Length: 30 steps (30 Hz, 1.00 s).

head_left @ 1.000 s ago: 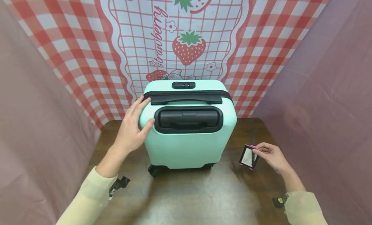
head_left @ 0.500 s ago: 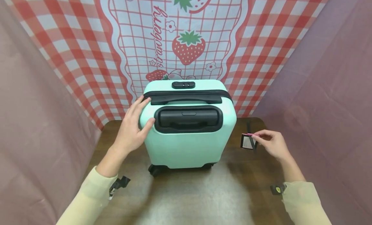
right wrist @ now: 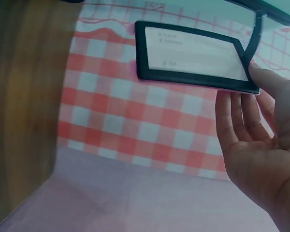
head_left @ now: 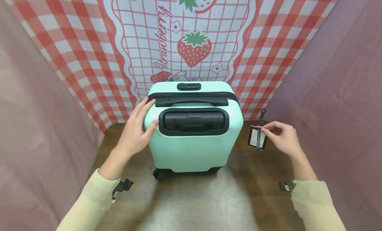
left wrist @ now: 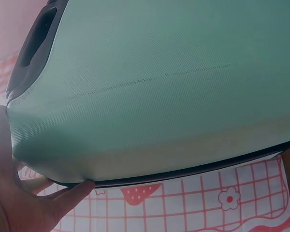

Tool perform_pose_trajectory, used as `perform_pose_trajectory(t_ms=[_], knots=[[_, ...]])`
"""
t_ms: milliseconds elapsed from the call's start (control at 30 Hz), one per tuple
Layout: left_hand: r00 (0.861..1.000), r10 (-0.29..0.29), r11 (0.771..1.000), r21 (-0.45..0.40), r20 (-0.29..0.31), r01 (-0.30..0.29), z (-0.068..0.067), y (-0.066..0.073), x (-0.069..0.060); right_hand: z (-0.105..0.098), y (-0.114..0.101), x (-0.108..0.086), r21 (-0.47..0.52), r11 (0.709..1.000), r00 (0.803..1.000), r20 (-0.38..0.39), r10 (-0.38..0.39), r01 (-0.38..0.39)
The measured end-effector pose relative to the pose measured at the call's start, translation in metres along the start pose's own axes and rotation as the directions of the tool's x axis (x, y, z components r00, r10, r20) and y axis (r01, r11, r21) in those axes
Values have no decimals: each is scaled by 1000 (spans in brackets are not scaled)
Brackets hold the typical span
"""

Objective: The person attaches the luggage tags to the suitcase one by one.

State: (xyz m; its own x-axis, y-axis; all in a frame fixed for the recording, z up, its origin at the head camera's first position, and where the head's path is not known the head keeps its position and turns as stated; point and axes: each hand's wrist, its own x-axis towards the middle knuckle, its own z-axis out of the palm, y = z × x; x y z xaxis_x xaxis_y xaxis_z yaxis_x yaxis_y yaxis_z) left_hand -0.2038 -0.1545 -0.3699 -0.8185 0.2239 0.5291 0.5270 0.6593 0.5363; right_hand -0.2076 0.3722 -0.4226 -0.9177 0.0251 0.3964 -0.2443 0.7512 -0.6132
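Frame right, our right hand [head_left: 283, 137] pinches the tag [head_left: 255, 138] (probably light, stiff) wisely by its edge; our left hand [head_left: 135, 129] lies spread.

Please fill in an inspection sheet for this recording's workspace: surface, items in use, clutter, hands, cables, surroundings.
Surface: brown wood-look table.
Items in use: mint-green suitcase, upright on black wheels; luggage tag with a white card, black frame, pink edging and black strap. The card's print is too blurred to read fully.
Clutter: nothing seen.
Left hand: rests on the suitcase's top left corner.
Right hand: pinches the luggage tag at its strap end, apart from the suitcase.
Cables: nothing seen.
Surroundings: red-and-white strawberry cloth behind; pinkish drapes on both sides.
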Motion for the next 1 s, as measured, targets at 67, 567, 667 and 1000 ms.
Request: perform_pose_trajectory(t_ms=[67,567,667,1000], knots=[[1000,-2,1000,0,6,2,0,0,0,-3,-5,2,36,999,1000,-7,1,-1],[1000,-14,1000,-15,-22,14,5,0,3,-25,-56,14,214,972,992,-108,-71,93],[999,-21,1000,-12,-35,21,4,2,1,-29,-69,15,231,965,986,-140,-93,124],[998,-13,1000,-27,-68,11,4,7,0,-43,-104,11,274,930,954,-240,-180,245]])
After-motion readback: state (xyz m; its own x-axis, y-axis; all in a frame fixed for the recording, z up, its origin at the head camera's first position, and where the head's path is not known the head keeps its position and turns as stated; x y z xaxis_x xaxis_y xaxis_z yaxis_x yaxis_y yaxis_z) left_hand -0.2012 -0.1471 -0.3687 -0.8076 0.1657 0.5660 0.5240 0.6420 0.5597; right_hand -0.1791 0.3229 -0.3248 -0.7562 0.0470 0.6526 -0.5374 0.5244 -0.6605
